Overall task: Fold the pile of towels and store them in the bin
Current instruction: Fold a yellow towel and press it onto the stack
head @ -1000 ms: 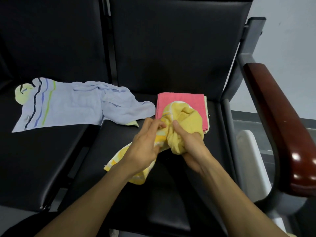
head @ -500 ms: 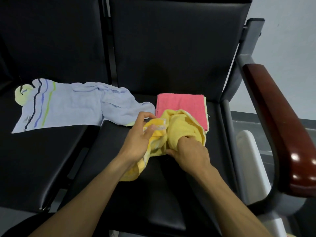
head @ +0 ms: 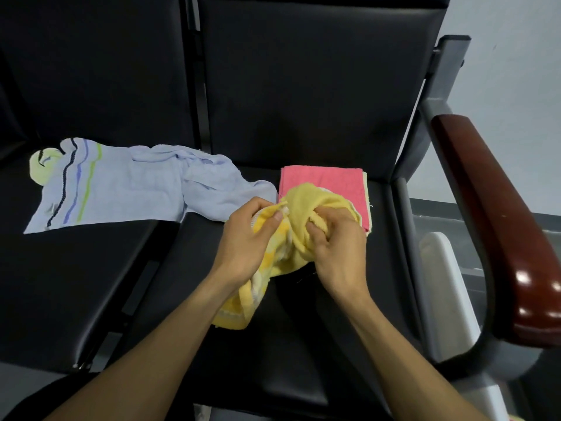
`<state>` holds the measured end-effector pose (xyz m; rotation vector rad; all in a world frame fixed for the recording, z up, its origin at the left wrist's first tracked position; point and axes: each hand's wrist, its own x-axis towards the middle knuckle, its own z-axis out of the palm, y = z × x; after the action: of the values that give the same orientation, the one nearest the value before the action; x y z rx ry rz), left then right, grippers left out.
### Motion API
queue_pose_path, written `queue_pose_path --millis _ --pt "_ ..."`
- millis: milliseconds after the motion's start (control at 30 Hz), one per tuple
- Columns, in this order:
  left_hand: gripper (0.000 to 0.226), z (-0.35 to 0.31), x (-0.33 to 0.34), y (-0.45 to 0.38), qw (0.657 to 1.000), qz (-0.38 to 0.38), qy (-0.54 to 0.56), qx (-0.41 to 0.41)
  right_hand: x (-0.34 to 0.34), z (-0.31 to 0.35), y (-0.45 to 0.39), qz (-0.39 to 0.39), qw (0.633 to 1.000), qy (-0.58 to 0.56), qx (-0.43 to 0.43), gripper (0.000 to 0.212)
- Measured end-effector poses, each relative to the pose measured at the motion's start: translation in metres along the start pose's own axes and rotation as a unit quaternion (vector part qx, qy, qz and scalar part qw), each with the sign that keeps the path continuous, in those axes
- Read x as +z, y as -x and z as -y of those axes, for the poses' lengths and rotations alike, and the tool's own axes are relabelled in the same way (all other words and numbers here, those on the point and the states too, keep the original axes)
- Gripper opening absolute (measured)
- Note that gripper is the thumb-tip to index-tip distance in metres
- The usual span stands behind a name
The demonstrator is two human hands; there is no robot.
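Since the frame half a second ago, the right hand [head: 335, 247] has been drawn back out of the bundle and its fingers are now curled over the top of the yellow towel [head: 299, 226], while the left hand [head: 247, 241] has been brought in closer against the cloth. The yellow towel is held bunched between both hands above the black seat [head: 303, 344], one end trailing down under the left wrist onto the cushion. Both grips are clenched on the cloth: the left pinches a striped edge between thumb and fingers, the right is gathered round a fold. The step in hand is judged to be the sorting-out of this towel, a corner or hem being sought so that it can be spread. Next, two corners would need to be found and the cloth pulled flat before folding. A folded pink towel [head: 324, 185] is lying just behind the hands, and a light blue towel [head: 127, 186] is spread unfolded across the seats to the left. A white container [head: 440, 268] is partly seen beside the chair, perhaps the bin.
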<state>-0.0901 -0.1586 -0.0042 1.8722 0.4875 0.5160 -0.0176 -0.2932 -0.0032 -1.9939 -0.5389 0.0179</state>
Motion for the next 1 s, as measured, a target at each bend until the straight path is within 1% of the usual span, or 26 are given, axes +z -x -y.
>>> queue_pose_path --millis 67,133,200,300,400,533,667,800,900,1000 --pt "0.027 0.000 0.002 0.000 1.000 0.004 -0.002 0.002 0.002 0.001 0.003 -0.037 0.998 -0.053 0.017 0.030" --pt "0.034 0.000 0.003 0.000 1.000 0.005 0.002 0.005 0.003 0.004 0.004 -0.034 0.992 -0.115 0.047 0.036" --pt "0.035 -0.003 0.005 0.001 1.000 0.016 0.011 0.009 0.004 0.005 0.005 -0.012 0.985 -0.163 0.064 0.038" --pt "0.040 -0.006 0.007 0.003 0.999 0.031 0.025 -0.001 0.007 0.005 0.005 0.014 0.970 -0.224 0.089 0.030" --pt "0.045 -0.004 0.008 0.001 0.999 0.026 0.015 -0.019 0.008 0.003 0.004 0.022 0.976 -0.201 0.084 0.027" --pt "0.045 -0.002 0.011 0.000 0.998 0.027 0.013 -0.048 0.007 0.003 0.002 0.034 0.972 -0.209 0.101 0.028" --pt "0.047 -0.006 0.010 0.003 0.998 0.054 0.001 -0.021 0.005 0.006 0.003 0.014 0.967 -0.236 0.099 0.024" --pt "0.039 -0.003 0.007 0.001 0.997 0.069 0.018 0.003 0.002 0.007 0.003 0.014 0.964 -0.251 0.092 0.013" --pt "0.043 -0.002 0.005 -0.001 0.998 0.059 0.023 0.004 0.000 0.003 -0.001 0.039 0.976 -0.201 0.074 0.022" --pt "0.048 -0.005 0.006 0.001 0.997 0.070 0.016 0.003 -0.003 0.002 -0.001 0.026 0.992 -0.121 0.037 0.022"
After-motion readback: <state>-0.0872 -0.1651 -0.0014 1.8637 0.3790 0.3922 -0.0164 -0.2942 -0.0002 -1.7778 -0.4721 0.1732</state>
